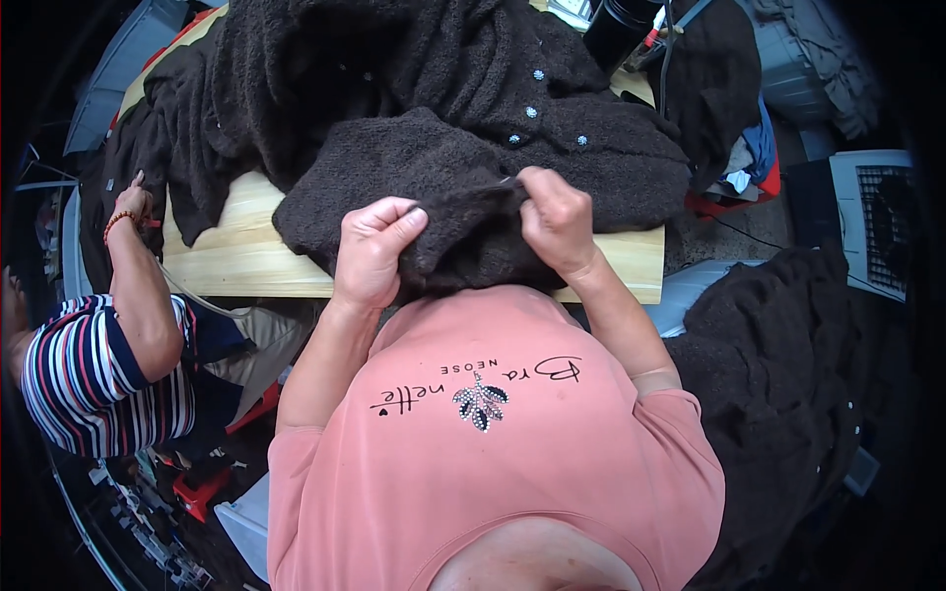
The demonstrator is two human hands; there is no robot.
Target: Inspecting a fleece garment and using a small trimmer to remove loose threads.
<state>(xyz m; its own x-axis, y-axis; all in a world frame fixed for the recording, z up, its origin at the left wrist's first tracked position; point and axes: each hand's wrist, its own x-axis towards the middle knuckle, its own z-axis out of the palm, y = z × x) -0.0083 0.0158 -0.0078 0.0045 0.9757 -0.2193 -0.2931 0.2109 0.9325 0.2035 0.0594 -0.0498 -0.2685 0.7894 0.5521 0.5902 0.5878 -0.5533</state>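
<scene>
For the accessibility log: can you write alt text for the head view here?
Both hands, left hand and right hand, pinch a fold of a dark brown fuzzy cardigan with pale buttons, spread over a light wooden table. At far left, a co-worker's hand touches more brown knitwear.

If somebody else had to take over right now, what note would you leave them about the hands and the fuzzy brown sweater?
Left hand: closed on a fold of the dark brown fuzzy sweater, at the near table edge.
Right hand: pinching the same fold, with a thin thread or needle at the fingertips; which one cannot be told.
The sweater lies spread on the wooden table, its pale buttons facing up.
A co-worker's hand touches dark fabric at the far left.
Done or left: cannot tell.
</scene>
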